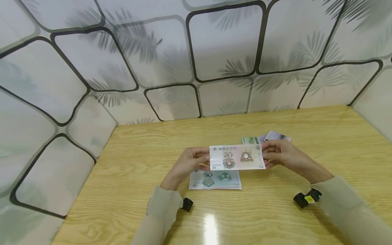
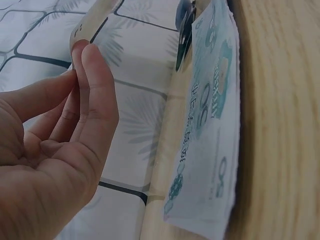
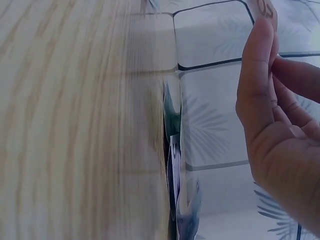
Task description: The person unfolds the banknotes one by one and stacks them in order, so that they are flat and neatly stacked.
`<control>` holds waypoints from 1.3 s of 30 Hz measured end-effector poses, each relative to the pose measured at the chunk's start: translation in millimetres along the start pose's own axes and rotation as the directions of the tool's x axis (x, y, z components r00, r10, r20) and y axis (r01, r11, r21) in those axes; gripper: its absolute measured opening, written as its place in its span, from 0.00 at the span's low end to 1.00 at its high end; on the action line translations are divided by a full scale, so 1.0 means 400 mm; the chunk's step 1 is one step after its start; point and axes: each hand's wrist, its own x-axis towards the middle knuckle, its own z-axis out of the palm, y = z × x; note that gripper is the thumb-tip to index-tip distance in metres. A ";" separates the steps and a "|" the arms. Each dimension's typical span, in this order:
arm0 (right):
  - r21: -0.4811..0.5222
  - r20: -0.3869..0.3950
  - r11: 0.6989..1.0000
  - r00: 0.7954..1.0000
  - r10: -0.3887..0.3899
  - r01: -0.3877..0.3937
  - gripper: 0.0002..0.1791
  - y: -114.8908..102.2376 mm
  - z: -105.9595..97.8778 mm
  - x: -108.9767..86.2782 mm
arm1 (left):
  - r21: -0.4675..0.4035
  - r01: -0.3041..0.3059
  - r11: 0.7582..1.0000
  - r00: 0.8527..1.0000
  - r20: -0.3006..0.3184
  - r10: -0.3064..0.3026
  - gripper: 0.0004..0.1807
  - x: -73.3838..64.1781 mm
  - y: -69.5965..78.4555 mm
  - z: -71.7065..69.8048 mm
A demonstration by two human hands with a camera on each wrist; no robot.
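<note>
Between my two hands a pale 20 banknote point(image 1: 237, 157) is stretched flat above the table, its printed face toward the head camera. My left hand point(image 1: 191, 161) pinches its left edge between thumb and fingers. At the right edge my right hand point(image 1: 283, 156) pinches it the same way. Below and partly hidden by it lies a small stack of green-blue 50 banknotes point(image 1: 214, 180) on the tabletop. The left wrist view shows this 50 stack point(image 2: 210, 120) beside the left hand point(image 2: 75, 115). In the right wrist view, the right hand point(image 3: 275, 105) grips the note's end.
Behind the held note, other banknotes lie loosely overlapped: a green one point(image 1: 249, 140) and a purple one point(image 1: 277, 135). They appear edge-on in the right wrist view. The wooden table point(image 1: 137, 177) meets a patterned wall point(image 1: 223, 44) at the back.
</note>
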 end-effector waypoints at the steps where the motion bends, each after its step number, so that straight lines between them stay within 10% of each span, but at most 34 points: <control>1: 0.002 0.006 1.000 1.000 -0.003 0.003 0.06 0.000 0.000 0.001 | -0.007 0.003 1.000 1.000 0.000 -0.003 0.16 -0.001 -0.001 -0.002; 29: 0.117 0.190 0.980 0.965 -0.182 0.162 0.10 0.003 0.030 0.025 | -0.019 0.029 0.999 1.000 0.006 -0.029 0.16 -0.031 -0.009 -0.047; 39: 0.078 0.165 0.989 0.977 -0.134 0.122 0.07 0.010 0.044 0.043 | -0.026 0.007 1.000 1.000 0.024 -0.006 0.16 -0.047 -0.015 -0.063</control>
